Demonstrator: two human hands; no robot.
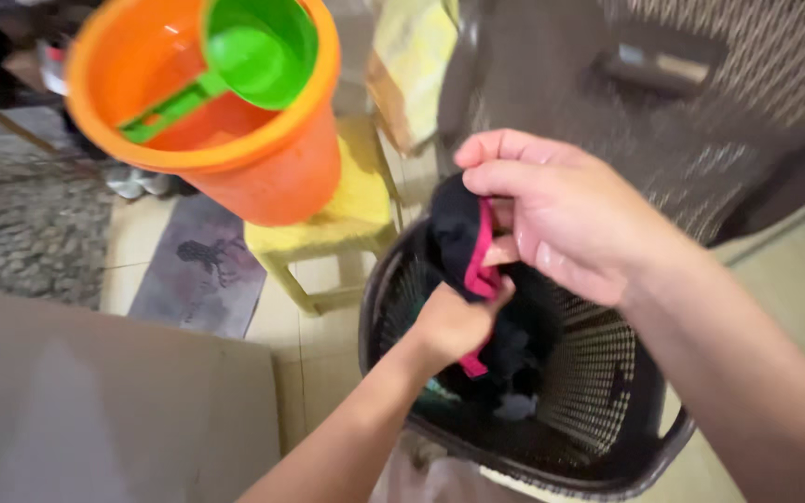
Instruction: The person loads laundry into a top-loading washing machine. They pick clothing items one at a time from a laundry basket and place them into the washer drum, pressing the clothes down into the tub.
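Observation:
A black garment with pink trim (458, 237) hangs over a dark woven plastic laundry basket (598, 373). My right hand (552, 210) pinches its upper part from above, fingers closed on the fabric. My left hand (454, 321) reaches up from below and grips the lower pink edge of the same garment, just above the basket's opening. More dark clothes lie inside the basket, partly hidden by my left hand.
An orange bucket (263, 158) with a green scoop (253, 51) inside stands on a yellow plastic stool (347, 210) to the left. A dark woven chair (701, 112) stands behind the basket. A grey surface (95, 401) fills the lower left, a patterned mat (197, 270) lies on the tiled floor.

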